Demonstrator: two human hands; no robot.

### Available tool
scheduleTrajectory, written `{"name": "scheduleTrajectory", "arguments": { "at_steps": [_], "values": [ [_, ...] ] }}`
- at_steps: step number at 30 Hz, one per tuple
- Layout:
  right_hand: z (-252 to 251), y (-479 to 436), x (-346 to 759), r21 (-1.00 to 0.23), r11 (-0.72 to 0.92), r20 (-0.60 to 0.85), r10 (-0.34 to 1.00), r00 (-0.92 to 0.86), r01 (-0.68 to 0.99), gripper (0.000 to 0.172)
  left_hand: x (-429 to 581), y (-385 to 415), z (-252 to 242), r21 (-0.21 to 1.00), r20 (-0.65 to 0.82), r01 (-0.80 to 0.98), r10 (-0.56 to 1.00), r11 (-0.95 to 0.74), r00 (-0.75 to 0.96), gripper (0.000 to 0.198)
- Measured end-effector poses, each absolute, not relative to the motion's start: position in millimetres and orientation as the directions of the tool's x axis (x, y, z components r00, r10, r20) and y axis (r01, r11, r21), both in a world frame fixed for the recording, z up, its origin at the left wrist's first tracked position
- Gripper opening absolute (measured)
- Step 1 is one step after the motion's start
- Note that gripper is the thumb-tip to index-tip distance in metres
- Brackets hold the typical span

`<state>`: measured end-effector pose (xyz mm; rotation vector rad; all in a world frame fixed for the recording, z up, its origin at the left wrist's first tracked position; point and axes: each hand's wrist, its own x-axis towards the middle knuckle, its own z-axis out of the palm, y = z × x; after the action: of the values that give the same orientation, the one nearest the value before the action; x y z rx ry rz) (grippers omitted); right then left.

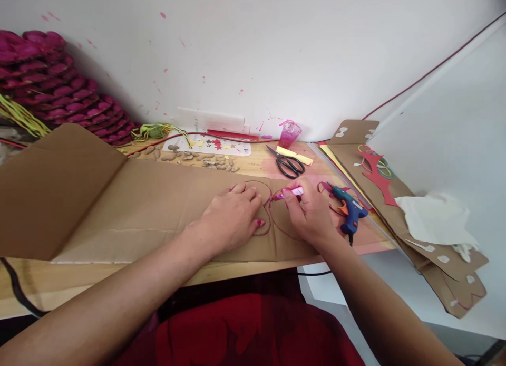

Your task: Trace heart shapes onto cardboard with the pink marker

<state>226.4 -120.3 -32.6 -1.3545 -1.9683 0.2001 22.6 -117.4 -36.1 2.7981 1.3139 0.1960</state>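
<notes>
A long sheet of brown cardboard [154,202] lies across the table, with curved reddish outlines drawn near its right end. My left hand [233,215] rests flat on the sheet, fingers stretched over the left outline and thumb reaching into it. Pinched in my right hand [312,213] is a pink-and-white marker [294,192]. Its pink tip end points left, close to where the two drawn curves meet. Part of the right outline passes under my right hand and is hidden.
Right of my right hand lies a blue glue gun [351,213]. Black-handled scissors [290,165] and a pink-stained cup [290,134] stand behind. Peanuts [215,161] lie along the back. Stacked magenta pieces [59,86] rise at left; cardboard scraps [446,260] and white cloth [438,215] are at right.
</notes>
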Motion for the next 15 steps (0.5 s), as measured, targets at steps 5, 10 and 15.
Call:
{"name": "scheduleTrajectory", "arguments": {
  "at_steps": [5,10,15],
  "values": [
    [-34,-133,220,-0.568,0.466,0.438,0.869,-0.23,0.679,0.009,23,-118,-34,0.091,0.083,0.76,0.766,-0.643,0.638,0.035],
    [-34,-130,220,-0.607,0.431,0.422,0.887,-0.188,0.668,0.012,23,-118,-35,0.096,0.081,0.76,0.766,-0.643,0.638,0.035],
    [-32,-137,225,-0.607,0.437,0.396,0.89,-0.225,0.663,0.014,22,-117,-37,0.088,0.093,0.761,0.766,-0.643,0.636,0.036]
  ]
}}
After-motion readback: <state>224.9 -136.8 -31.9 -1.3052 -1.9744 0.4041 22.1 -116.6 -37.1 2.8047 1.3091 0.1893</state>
